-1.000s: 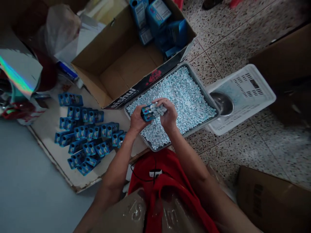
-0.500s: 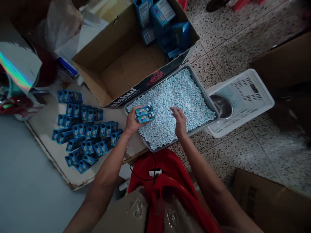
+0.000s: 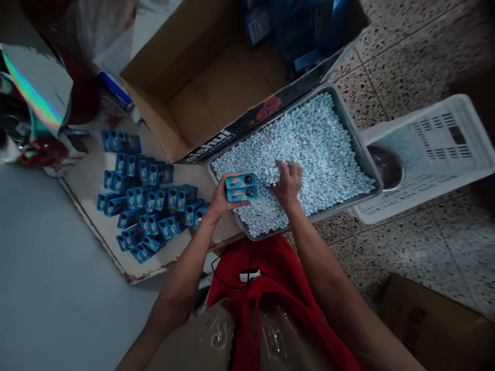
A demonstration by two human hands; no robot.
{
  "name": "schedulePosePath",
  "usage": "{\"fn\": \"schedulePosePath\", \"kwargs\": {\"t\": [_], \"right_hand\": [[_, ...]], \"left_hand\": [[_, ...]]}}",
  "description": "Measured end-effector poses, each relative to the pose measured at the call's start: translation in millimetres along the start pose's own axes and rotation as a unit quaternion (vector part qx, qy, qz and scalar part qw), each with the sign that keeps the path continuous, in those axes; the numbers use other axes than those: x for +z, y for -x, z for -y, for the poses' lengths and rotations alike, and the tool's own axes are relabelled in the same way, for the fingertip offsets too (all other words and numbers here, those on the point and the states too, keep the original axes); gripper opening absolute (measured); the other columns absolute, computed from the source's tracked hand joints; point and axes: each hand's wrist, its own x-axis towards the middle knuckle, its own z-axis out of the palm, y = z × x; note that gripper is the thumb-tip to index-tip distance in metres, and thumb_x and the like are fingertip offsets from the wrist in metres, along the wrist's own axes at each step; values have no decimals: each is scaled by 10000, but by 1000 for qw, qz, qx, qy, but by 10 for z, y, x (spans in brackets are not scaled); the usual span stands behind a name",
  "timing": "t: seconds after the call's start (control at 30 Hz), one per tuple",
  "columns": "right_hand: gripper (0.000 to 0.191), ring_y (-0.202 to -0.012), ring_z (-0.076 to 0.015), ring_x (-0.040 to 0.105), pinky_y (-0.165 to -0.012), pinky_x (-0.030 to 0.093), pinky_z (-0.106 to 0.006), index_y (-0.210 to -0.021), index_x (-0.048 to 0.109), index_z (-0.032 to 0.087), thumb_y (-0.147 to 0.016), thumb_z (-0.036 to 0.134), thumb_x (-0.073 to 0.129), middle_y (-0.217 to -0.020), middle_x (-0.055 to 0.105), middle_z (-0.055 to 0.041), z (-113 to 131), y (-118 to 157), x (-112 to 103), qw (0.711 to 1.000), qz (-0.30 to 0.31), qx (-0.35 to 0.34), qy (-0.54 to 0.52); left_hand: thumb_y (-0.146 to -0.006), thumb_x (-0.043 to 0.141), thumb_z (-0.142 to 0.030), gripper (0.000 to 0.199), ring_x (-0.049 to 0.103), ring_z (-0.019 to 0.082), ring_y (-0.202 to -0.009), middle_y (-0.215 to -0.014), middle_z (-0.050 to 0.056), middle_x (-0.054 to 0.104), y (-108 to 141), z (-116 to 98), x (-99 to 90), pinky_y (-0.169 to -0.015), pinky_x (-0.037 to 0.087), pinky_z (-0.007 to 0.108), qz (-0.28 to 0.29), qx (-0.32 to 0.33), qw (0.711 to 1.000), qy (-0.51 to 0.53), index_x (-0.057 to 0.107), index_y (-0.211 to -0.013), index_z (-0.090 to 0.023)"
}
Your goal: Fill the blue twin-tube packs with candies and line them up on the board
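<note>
My left hand (image 3: 222, 198) is closed around two small blue cardboard boxes (image 3: 242, 195), held side by side over the left end of the tray. Each box has a dark round hole in its upper face. A grey metal tray (image 3: 377, 180) is filled with small white and pale-blue pellets (image 3: 325, 149). In among the pellets, my right hand (image 3: 289, 184) has its fingers curled, with some heaped against them. Part of those fingers is hidden. Left of the tray, several more blue boxes (image 3: 157, 198) stand in rows on the white table (image 3: 93, 185).
A large open carton (image 3: 209, 103) with blue packages (image 3: 259, 26) in its far end stands behind the tray. On the right are a white plastic basket (image 3: 436, 165) and a metal bowl (image 3: 386, 166). A brown carton (image 3: 433, 319) sits on the speckled floor at lower right.
My right hand has gone down into the pellets and its fingers have curled. The loose pellets at the held boxes' holes no longer show. The view has shifted.
</note>
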Motion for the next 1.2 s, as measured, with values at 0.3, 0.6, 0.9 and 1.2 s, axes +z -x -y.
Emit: {"fn": "schedulePosePath", "kwargs": {"t": [0.3,0.6,0.9,1.2], "right_hand": [[471,-777,-171,638,-713,534,-309,-979,579,257,-629,400,860,-875,676,22,424,-307,-452,796,15,257,-547],[318,-958,-180,640,-961,527,-359,-877,600,254,-903,563,675,-935,648,-11,1111,33,-552,839,-77,115,-527],[628,-1494,-311,482,-1148,470,-583,-1188,733,279,-967,766,404,-1556,589,-88,416,43,-720,865,22,220,-451],[445,-1317,-281,650,-1162,502,-526,-1231,688,282,-902,576,636,-1404,682,-95,235,106,-764,901,39,135,-411]], "left_hand": [[-653,918,-231,719,704,304,-1164,-1273,79,705,-238,-280,35,-1021,583,448,-42,26,975,-215,573,-1284,-238],[-644,814,-118,642,663,366,-1170,-1233,111,710,-412,-685,248,-1035,545,503,30,43,932,-359,645,-1256,-214],[-701,922,-503,703,726,325,-1114,-1211,94,739,-388,-352,111,-992,592,493,-19,67,993,-96,631,-1282,-233],[-697,943,-366,718,707,298,-1172,-1292,90,711,-430,-245,435,-1030,573,442,-85,83,991,-67,597,-1314,-242]]}}
